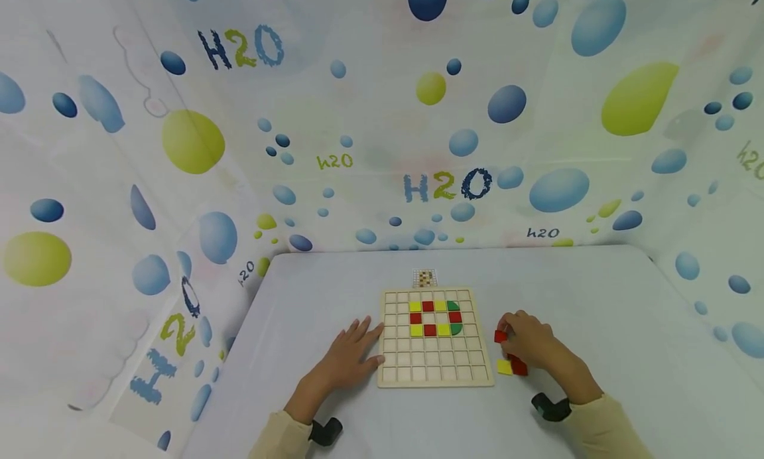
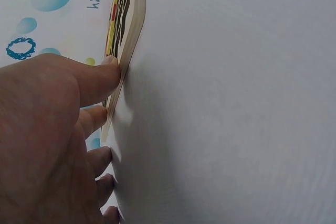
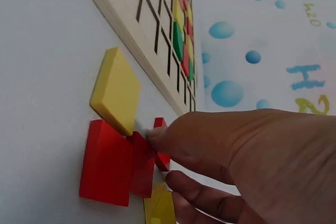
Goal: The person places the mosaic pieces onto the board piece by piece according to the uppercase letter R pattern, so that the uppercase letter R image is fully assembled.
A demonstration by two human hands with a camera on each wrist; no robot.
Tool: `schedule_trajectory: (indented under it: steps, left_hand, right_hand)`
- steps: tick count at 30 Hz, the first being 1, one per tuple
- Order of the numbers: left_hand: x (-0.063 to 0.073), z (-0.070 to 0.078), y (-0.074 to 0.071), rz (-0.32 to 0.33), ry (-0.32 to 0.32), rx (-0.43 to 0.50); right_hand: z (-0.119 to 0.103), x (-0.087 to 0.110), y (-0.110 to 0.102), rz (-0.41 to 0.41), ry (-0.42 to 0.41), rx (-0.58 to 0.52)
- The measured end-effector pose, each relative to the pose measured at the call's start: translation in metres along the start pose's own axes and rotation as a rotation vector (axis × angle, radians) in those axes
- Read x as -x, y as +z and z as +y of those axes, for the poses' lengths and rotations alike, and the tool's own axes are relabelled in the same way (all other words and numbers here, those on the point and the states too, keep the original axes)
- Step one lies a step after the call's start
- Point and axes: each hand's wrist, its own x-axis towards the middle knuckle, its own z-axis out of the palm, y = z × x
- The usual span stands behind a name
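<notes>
A wooden grid board (image 1: 430,377) lies on the white table, with a ring of red, yellow and green tiles (image 1: 428,306) set in its upper cells. My left hand (image 1: 352,354) lies spread at the board's left side, thumb and fingertips touching the edge. To the right of the board, my right hand (image 1: 528,339) pinches a red square tile (image 3: 160,125) between thumb and fingers. Below that hand are a yellow tile (image 3: 116,93), a red tile (image 3: 106,163), a second red tile (image 3: 142,166) and another yellow piece (image 3: 160,206), partly covered by the fingers.
Just beyond the board's top edge lies a small printed pattern card (image 1: 425,278). A white sheet with blue and green drops (image 1: 382,147) hangs behind and around the table (image 1: 322,280). Each wrist wears a black camera (image 1: 552,407).
</notes>
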Motion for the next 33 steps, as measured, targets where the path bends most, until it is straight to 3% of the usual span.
schedule_trajectory:
  steps: [4,12,20,33]
  left_hand:
    - [0.001,0.001,0.000,-0.002,-0.004,0.000]
    - [0.001,0.002,-0.002,-0.007,-0.005,0.004]
    - [0.000,0.000,0.001,-0.004,-0.001,0.009]
    - [0.001,-0.002,0.002,0.003,0.012,0.024]
  right_hand:
    - [0.001,0.000,-0.001,-0.008,0.009,-0.024]
    - [0.009,-0.015,0.017,0.078,-0.058,-0.072]
    - [0.010,-0.018,0.022,0.077,-0.098,-0.135]
    - [0.011,-0.024,0.024,0.125,-0.072,-0.150]
